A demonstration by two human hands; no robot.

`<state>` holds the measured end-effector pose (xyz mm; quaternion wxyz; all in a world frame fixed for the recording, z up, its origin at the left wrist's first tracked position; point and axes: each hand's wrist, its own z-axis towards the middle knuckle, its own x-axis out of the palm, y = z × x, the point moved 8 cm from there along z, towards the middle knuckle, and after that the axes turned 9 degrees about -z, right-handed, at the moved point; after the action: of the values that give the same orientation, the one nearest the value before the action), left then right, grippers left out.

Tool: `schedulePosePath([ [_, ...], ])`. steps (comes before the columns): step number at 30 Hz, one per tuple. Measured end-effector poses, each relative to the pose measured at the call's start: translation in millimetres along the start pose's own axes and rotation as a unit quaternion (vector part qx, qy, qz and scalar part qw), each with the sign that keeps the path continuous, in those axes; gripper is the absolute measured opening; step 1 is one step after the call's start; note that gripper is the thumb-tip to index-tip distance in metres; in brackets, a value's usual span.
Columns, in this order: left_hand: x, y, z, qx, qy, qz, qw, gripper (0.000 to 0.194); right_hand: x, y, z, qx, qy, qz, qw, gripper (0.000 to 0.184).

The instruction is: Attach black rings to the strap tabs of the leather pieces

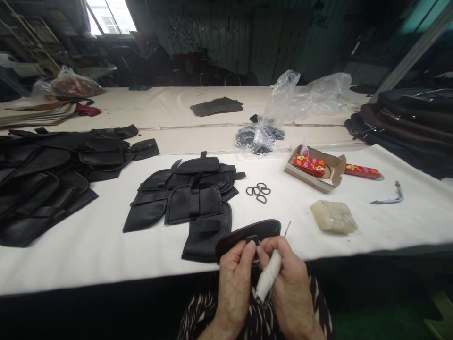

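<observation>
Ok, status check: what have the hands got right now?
Left hand pinching curved black leather strip. Right hand gripping white wrapped bundle, thin metal wire sticking up near it. Black leather panel lying just beyond the hands.

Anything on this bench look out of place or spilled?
One spot stands out: a crumpled clear plastic bag sags over the table with black rings bunched at its mouth, and a few loose black rings lie apart on the white cloth. They may be set out deliberately.
</observation>
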<state>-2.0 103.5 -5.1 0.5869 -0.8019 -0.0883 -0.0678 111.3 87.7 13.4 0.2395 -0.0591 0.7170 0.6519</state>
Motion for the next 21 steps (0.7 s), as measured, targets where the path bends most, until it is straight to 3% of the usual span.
schedulePosePath([
  [10, -2.4, 3.7, 1.2, -0.013, -0.008, -0.012, 1.000, 0.034, 0.0, 6.8, 1.8, 0.013, 0.027, 0.010, 0.999, 0.020],
  [16, -4.8, 7.3, 2.6, -0.008, -0.004, -0.019, 1.000, 0.033, -4.3, 8.4, -0.7, -0.033, -0.013, -0.010, 0.999, 0.014],
  [21, -5.1, 11.6, 2.5, -0.022, 0.007, -0.037, 0.999, 0.031, -2.9, 6.8, -1.4, -0.014, -0.006, 0.003, 1.000, 0.014],
])
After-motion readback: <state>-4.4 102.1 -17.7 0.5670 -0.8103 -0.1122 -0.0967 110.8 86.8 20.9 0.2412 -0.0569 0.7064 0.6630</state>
